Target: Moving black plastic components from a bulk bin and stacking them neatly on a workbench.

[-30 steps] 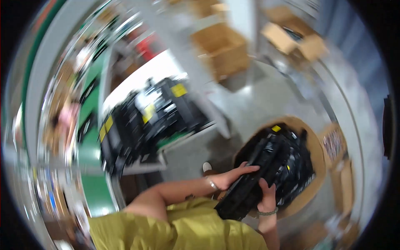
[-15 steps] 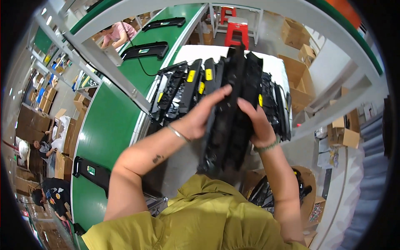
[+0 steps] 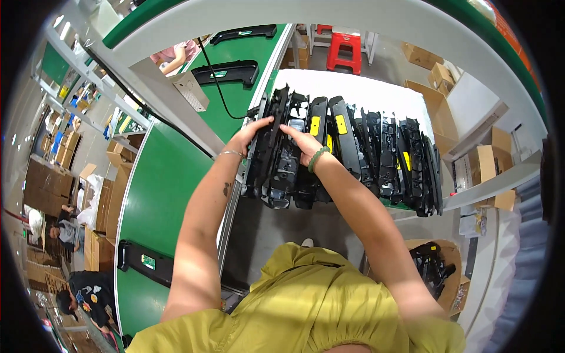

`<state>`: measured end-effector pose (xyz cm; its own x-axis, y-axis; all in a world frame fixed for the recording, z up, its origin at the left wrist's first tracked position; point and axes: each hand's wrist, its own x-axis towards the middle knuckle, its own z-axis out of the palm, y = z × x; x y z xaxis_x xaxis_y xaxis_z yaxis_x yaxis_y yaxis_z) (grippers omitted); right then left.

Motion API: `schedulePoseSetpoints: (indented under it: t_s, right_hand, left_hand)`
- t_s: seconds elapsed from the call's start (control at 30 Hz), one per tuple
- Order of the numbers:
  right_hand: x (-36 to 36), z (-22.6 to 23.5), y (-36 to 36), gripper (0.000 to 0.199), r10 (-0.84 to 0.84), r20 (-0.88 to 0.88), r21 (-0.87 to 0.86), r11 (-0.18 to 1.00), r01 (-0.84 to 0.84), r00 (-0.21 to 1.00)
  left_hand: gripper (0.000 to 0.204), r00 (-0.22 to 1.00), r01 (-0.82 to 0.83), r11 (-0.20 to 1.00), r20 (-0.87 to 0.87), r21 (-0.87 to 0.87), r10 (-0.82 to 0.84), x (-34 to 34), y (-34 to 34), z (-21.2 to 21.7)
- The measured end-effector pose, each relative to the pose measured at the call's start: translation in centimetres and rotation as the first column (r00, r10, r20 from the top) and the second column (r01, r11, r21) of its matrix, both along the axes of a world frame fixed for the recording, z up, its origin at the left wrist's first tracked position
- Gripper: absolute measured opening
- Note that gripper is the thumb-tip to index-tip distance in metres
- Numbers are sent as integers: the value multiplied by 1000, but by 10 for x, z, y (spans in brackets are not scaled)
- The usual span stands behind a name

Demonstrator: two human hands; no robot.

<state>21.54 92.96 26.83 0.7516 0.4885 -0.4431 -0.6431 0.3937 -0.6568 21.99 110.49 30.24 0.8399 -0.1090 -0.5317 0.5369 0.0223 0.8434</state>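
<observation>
Several long black moulded plastic parts [image 3: 388, 159] stand side by side in a row on a white-covered table [image 3: 376, 85]. At the row's left end, my left hand [image 3: 250, 136] grips a black plastic part [image 3: 272, 141] from its left side, thumb over the top. My right hand [image 3: 305, 145] presses in from the right, its thumb close to the left one; its other fingers are partly hidden among the parts. Yellow labels [image 3: 315, 125] mark some of the parts in the middle of the row.
A green conveyor [image 3: 159, 182] runs along my left, carrying more black parts [image 3: 156, 265]. A grey frame post [image 3: 188, 112] rises beside it. At lower right stands a cardboard box [image 3: 450, 259] holding black parts. A red stool [image 3: 344, 53] is beyond the table; co-workers sit at left.
Both hands have carried the black parts leftward from in front of my chest, lowering them to the left end of the row. The view has shifted too.
</observation>
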Motion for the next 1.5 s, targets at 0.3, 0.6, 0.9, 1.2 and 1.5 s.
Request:
schedulePoseSetpoints:
  t_s: [0.3, 0.6, 0.9, 1.2, 1.5]
  right_hand:
    - [-21, 0, 19, 72, 167, 579, -769, 436, 467, 798]
    - [-38, 3, 8, 31, 735, 434, -705, -83, 704, 521]
    - [-116, 9, -61, 25, 206, 944, -329, 622, 710, 257]
    - [-347, -111, -216, 20, -215, 515, -830, 116, 545, 830]
    - [-477, -175, -233, 20, -750, 316, -838, 67, 542, 581]
  left_hand:
    - [75, 969, -178, 810, 244, 558, 45, -1, 16, -63]
    - [76, 967, -26, 475, 143, 880, -212, 19, 20, -72]
    - [71, 887, -191, 683, 422, 705, -187, -1, 25, -71]
    - [6, 274, 447, 849, 861, 282, -429, -161, -208, 69]
    - [8, -463, 819, 190, 819, 542, -339, -298, -432, 145]
